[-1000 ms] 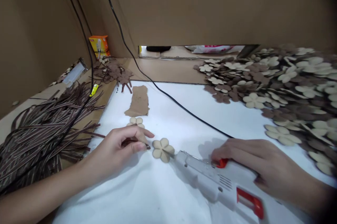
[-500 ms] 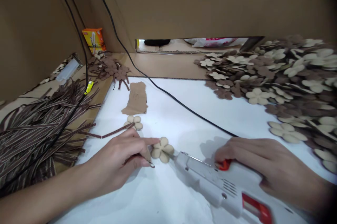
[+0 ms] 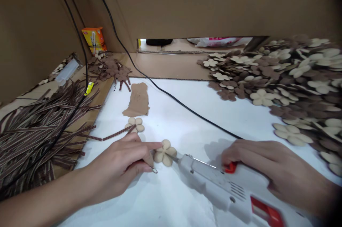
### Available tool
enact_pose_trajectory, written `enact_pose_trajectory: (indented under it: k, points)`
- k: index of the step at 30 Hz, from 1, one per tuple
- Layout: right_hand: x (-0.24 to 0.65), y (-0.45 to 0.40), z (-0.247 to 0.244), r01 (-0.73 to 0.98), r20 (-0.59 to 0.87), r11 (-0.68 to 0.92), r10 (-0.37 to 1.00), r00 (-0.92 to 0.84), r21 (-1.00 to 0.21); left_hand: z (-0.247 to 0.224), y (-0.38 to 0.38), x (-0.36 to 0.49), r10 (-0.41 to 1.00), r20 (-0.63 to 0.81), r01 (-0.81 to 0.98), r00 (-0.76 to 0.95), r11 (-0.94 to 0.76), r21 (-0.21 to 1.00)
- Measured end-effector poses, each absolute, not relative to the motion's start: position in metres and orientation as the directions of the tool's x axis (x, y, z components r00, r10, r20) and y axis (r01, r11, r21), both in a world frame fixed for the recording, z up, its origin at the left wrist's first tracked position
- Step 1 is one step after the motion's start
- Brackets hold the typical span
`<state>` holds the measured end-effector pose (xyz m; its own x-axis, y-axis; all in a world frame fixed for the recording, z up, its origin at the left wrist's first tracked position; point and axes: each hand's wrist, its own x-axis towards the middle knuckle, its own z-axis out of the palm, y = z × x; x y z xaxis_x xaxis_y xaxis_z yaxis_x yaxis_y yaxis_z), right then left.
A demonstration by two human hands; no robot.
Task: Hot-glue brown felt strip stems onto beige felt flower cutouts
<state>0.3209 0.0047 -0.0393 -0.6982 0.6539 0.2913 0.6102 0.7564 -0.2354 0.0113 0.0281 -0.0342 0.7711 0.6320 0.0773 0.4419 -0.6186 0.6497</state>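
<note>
Head view: newly touching the flower on the white board with left hand, probably steadying it; pinching a small ribbon loop there, gripping a glue gun in right hand.

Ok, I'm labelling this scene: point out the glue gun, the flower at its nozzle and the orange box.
Glue gun (image 3: 217, 188): head view, on its grey body.
Flower (image 3: 162, 155): head view, near its centre.
Orange box (image 3: 94, 40): head view, on its front.
</note>
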Motion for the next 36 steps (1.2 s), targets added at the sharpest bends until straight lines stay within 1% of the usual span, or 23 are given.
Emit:
enact_pose_trajectory:
  k: [8,11,16,20,25,28,31,34,36]
  points:
    - [0.321,0.004,-0.04,0.618,0.278,0.757,0.653,-0.705,-0.211,-0.035,0.029,0.011,0.638,0.063,0.456,0.767,-0.612,0.646]
    - [0.322,0.004,-0.041,0.61,0.27,0.757,0.653,-0.707,-0.233,-0.035,0.029,0.011,0.648,0.059,0.469,0.759,-0.607,0.642]
    - [0.323,0.004,-0.043,0.634,0.272,0.717,0.697,-0.664,-0.291,-0.037,0.028,0.01,0.655,0.057,0.462,0.754,-0.59,0.662]
    - [0.322,0.005,-0.042,0.597,0.295,0.755,0.655,-0.696,-0.27,-0.038,0.029,0.01,0.646,0.073,0.449,0.76,-0.602,0.661]
    - [0.325,0.005,-0.045,0.615,0.233,0.743,0.668,-0.707,-0.264,-0.037,0.029,0.01,0.635,0.077,0.453,0.769,-0.625,0.635]
    - [0.325,0.004,-0.044,0.631,0.209,0.715,0.695,-0.688,-0.302,-0.036,0.029,0.012,0.638,0.073,0.458,0.767,-0.623,0.634]
    - [0.322,0.001,-0.039,0.678,0.172,0.648,0.755,-0.633,-0.348,-0.035,0.029,0.014,0.642,0.084,0.456,0.762,-0.624,0.634]
    - [0.319,-0.001,-0.032,0.713,0.072,0.567,0.8,-0.595,-0.412,-0.036,0.03,0.015,0.638,0.097,0.453,0.764,-0.637,0.623]
    - [0.318,-0.002,-0.027,0.745,-0.05,0.478,0.826,-0.561,-0.464,-0.037,0.03,0.015,0.633,0.092,0.452,0.769,-0.64,0.621]
